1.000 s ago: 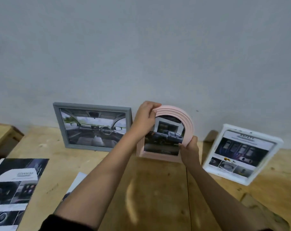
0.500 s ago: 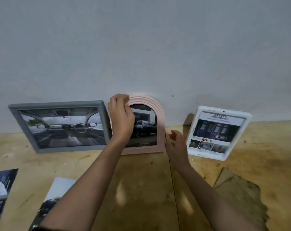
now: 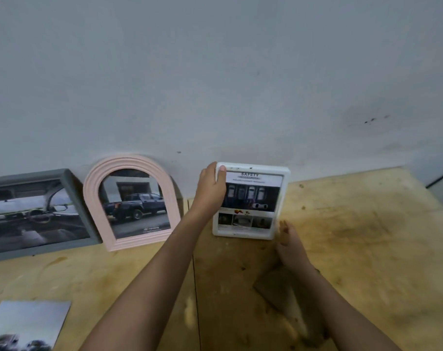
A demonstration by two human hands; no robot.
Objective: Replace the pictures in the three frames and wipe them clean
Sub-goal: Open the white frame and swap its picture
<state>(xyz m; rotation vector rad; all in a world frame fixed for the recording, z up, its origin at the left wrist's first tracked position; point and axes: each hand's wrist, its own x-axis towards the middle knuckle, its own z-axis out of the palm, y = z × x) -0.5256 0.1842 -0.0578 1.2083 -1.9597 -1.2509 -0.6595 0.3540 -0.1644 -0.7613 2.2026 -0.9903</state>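
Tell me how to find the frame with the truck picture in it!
Look along the grey wall where three frames lean on the wooden table. The pink frame is the middle one. Only it has a rounded arch top; the grey frame and white frame beside it are rectangles.

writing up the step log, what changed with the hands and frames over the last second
Both hands let go of the pink arched frame, which now leans against the wall. The left hand moved right and gripped the white frame at its top left corner; the right hand came beside its lower right corner, open. The grey frame stayed put, and the white frame still leans at the wall.
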